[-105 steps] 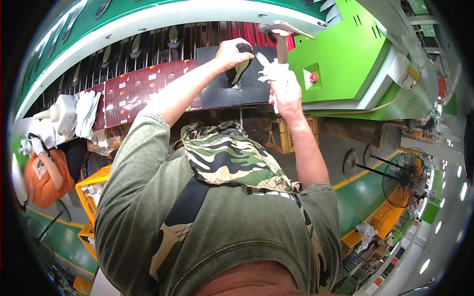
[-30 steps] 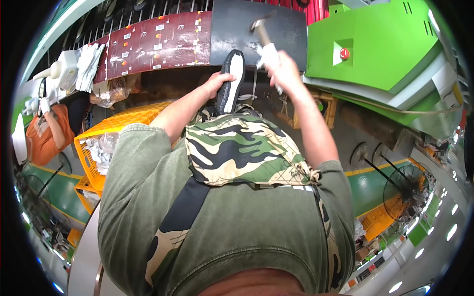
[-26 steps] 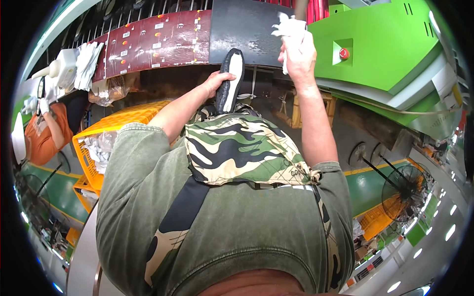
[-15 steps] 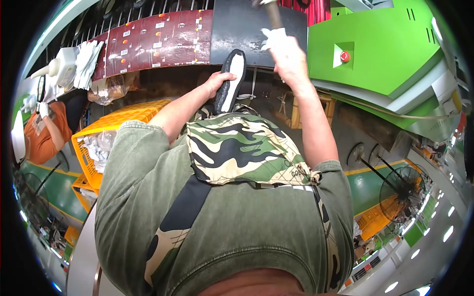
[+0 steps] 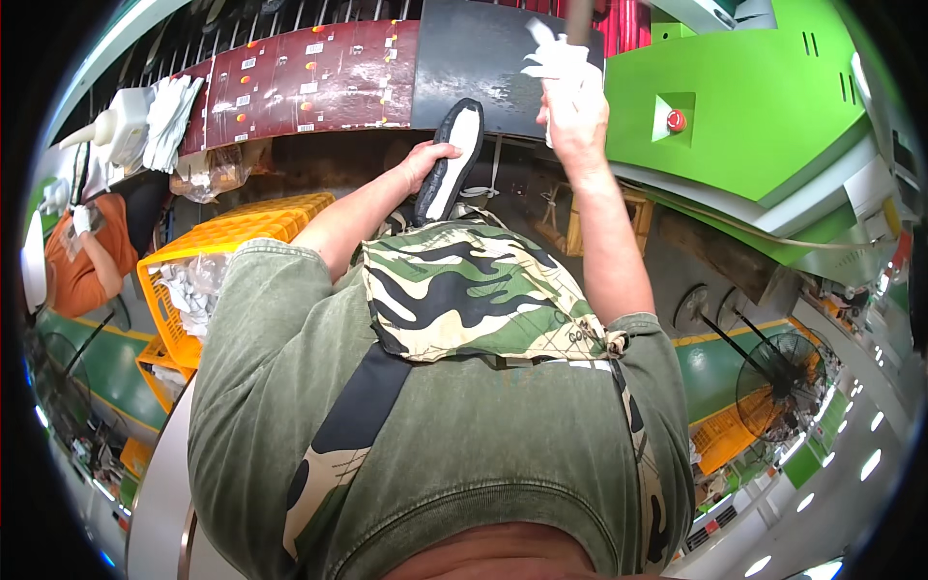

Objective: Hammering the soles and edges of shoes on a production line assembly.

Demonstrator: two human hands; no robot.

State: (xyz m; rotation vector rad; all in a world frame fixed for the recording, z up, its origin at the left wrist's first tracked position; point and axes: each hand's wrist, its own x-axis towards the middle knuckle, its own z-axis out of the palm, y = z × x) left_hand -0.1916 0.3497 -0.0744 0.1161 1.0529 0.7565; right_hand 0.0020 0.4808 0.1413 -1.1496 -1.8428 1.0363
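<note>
A black shoe upper (image 5: 469, 155) with a long white panel on its bottom faces up, toe away from me, just in front of the table edge. My left hand (image 5: 426, 164) grips its left side, thumb pressed on the white panel. Higher on the right, my right hand (image 5: 577, 121) is closed round the handle of a hammer (image 5: 579, 21). White cloth (image 5: 564, 66) is bunched about the handle and fingers. The hammer's head lies beyond the top of the picture.
A dark board (image 5: 474, 63) and a maroon board (image 5: 300, 77) cover the bench ahead. A green machine (image 5: 725, 126) with a red button stands right. Yellow crates (image 5: 232, 227) are at left, near a person in orange (image 5: 97, 256). A fan (image 5: 781, 377) stands behind right.
My right hand has shifted right with the hammer, whose handle now points more upright; its head has left the picture. My left hand and the shoe upper stay nearly still.
</note>
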